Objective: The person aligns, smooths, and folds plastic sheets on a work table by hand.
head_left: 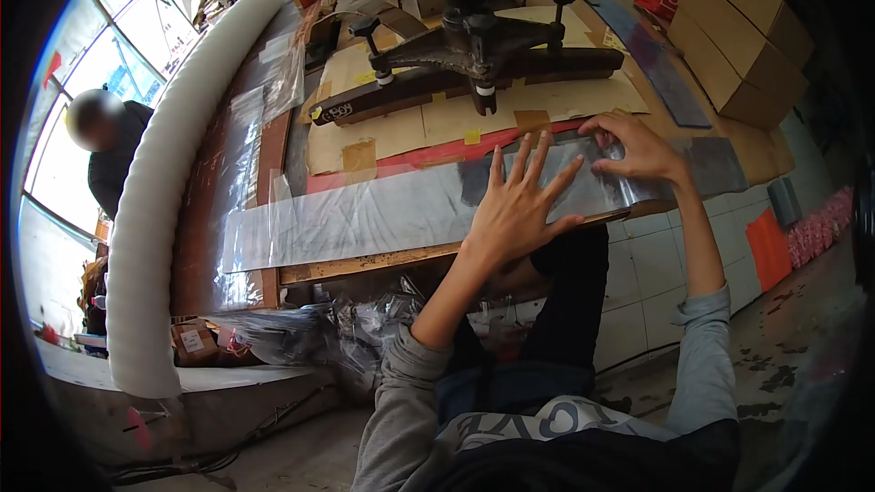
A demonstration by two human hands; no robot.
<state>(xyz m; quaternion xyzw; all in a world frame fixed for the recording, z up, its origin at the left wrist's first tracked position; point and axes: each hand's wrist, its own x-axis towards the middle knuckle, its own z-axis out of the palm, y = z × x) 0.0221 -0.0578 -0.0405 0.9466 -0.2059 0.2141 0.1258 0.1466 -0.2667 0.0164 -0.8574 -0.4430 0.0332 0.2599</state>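
Observation:
A long strip of clear plastic film [365,210] lies along the table's front edge. Over its middle, my left hand [515,205] is spread, fingers pointing away from me and holding nothing. My right hand [643,150] is curved above the strip's right part, with a gap between thumb and forefinger. Whether its fingertips touch the film cannot be made out. Beneath and beyond the film show a red strip [437,153] and a pale board [392,132] with brown and yellow tape pieces. A dark metal press frame [474,64] with a long bar stands beyond my hands.
A thick white foam roll [164,173] runs along the left side, with more clear film [241,164] beside it. Cardboard boxes [738,46] stand at the right. A person [114,146] is at the far left. Crumpled plastic [365,323] hangs below the table.

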